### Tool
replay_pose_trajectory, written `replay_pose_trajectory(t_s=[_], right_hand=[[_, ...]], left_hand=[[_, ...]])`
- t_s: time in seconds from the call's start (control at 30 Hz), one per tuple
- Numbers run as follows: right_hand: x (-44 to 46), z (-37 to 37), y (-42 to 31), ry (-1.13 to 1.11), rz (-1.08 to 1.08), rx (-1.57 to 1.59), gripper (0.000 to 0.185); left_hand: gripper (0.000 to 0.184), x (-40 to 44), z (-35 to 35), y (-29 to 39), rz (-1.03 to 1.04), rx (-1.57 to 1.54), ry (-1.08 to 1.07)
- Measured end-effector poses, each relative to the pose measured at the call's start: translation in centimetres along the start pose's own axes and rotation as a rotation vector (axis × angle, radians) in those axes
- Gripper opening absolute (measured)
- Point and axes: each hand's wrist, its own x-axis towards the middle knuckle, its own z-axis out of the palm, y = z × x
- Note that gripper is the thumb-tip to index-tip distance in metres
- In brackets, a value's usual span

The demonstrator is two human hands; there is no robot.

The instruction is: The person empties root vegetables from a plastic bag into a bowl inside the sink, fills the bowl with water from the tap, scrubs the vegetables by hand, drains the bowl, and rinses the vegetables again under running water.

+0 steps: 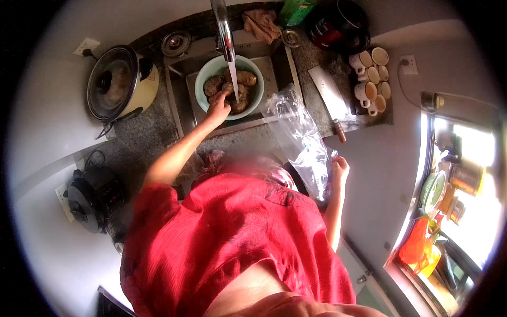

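Observation:
Water runs from the chrome faucet [224,33] into a pale green basin [200,94] in the sink. Several brown, lumpy root vegetables [245,78] lie in the basin. My left hand [217,109] reaches over the basin's near left edge, its fingers at the vegetables beside the stream; whether it grips one is unclear. Off to the right, past the counter's front edge, my right hand [340,170] is closed on the edge of a clear plastic bag [306,145]. The bag hangs from the sink's right front side down towards that hand.
A knife [327,94] lies on the right counter [310,58], its brown handle over the edge. Beyond it stand several white cups [365,92] and a dark red cooker [338,26]. A lidded pot [113,84] is at left. A pink cloth [262,25] lies behind the sink.

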Motion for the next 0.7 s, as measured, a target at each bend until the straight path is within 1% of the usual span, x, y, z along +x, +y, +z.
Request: replay_pose_trajectory(t_s=[0.03, 0.1, 0.13, 0.17, 0.23, 0.27, 0.3, 0.33, 0.37, 0.4, 0.43, 0.5, 0.53, 0.57, 0.6, 0.63, 0.67, 0.7], right_hand=[[0.0, 0.0, 0.7, 0.000, 0.002, 0.000, 0.018], [-0.1, 0.2, 1.6, 0.037, -0.004, 0.027, 0.024], [-0.1, 0.1, 1.9, 0.037, -0.003, 0.027, 0.024], [-0.1, 0.1, 2.1, 0.077, -0.002, -0.033, 0.026], [-0.1, -0.1, 2.6, 0.160, 0.001, -0.151, 0.031], [-0.1, -0.2, 2.9, 0.164, 0.004, -0.149, 0.031], [0.0, -0.3, 3.0, 0.261, 0.030, -0.160, 0.033], [0.5, -0.5, 3.7, 0.357, 0.055, -0.172, 0.036], [1.5, -0.7, 4.2, 0.395, 0.109, -0.252, 0.045], [1.6, -0.6, 3.7, 0.456, 0.010, -0.421, 0.050], [1.7, -0.3, 2.7, 0.514, -0.089, -0.589, 0.055], [1.5, 1.7, -1.9, 0.560, -0.104, -0.680, 0.067], [1.5, 2.6, -3.9, 0.527, -0.200, -0.697, 0.072], [2.1, 3.9, -5.6, 0.490, -0.207, -0.709, 0.075], [2.7, 5.4, -7.0, 0.494, -0.276, -0.745, 0.072], [3.3, 7.2, -8.3, 0.471, -0.299, -0.838, 0.073], [4.1, 8.9, -9.0, 0.411, -0.296, -0.850, 0.078], [4.6, 10.8, -10.2, 0.306, -0.220, -0.824, 0.082]], left_hand=[[0.060, -0.2, 0.2, 0.1, -0.001, 0.001, -0.002], [0.056, -0.5, 0.8, 0.3, -0.092, -0.062, -0.165], [0.053, -0.4, 1.1, 0.6, -0.151, -0.132, -0.194], [0.053, -0.3, 1.4, 0.9, -0.150, -0.130, -0.195], [0.051, 0.1, 2.1, 1.2, -0.049, -0.069, -0.131], [0.048, 0.8, 2.7, 0.7, -0.048, -0.163, -0.184], [0.048, 1.4, 3.2, 0.5, -0.044, -0.162, -0.187], [0.049, 1.8, 3.7, 0.3, -0.123, -0.291, -0.200], [0.050, 2.3, 4.2, 0.1, -0.203, -0.421, -0.213], [0.040, 2.9, 6.1, -1.1, -0.211, -0.594, -0.111], [0.040, 3.2, 5.8, -0.7, -0.209, -0.591, -0.115], [0.032, 3.6, 4.5, 0.8, -0.592, -0.843, -0.204], [0.025, 4.8, 5.8, -1.3, -0.577, -0.993, -0.306], [0.025, 5.9, 6.8, -2.8, -0.579, -0.989, -0.311], [0.023, 6.8, 7.8, -4.3, -0.605, -1.270, -0.377], [0.021, 7.1, 8.4, -5.1, -0.626, -1.551, -0.439], [0.017, 6.0, 4.9, 1.5, -0.939, -1.486, -0.080], [0.017, 5.9, 3.8, 3.1, -0.945, -1.476, -0.079]])
